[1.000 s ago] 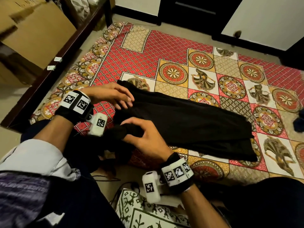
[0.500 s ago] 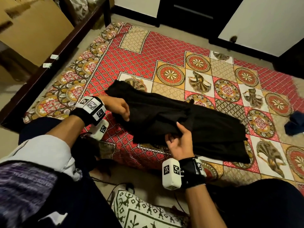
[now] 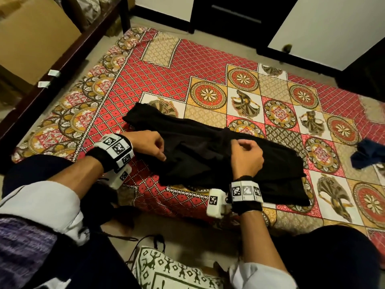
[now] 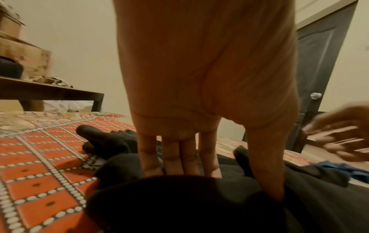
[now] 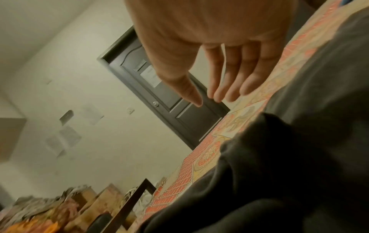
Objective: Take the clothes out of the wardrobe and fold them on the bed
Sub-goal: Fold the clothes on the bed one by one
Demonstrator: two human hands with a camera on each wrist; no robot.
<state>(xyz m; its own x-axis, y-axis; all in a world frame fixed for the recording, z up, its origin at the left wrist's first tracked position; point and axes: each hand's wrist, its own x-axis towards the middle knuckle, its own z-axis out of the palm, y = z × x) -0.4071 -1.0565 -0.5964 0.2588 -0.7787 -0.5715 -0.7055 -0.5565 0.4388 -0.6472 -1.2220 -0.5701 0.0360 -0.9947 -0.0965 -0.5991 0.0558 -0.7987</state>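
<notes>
Black garment point(image 3: 210, 157) is laid across the near edge of the patterned bedspread point(image 3: 166, 67), partly folded, one flap doubled over its middle. Left hand point(image 3: 149, 143) is placed on the garment's left end; in the left wrist view the thumb is seen pressed into a fold with fingers point(image 4: 171, 156) behind the cloth, so that end is judged to be pinched. Right hand point(image 3: 246, 156) is held over the garment's middle, fingers loosely extended and apart in the right wrist view, nothing gripped. A blue cloth point(image 3: 366, 153) is noted well to the right of the garment. Step in hand: folding, mid-way. Next move is judged to call for the left end to be carried over the middle, then smoothed flat.
</notes>
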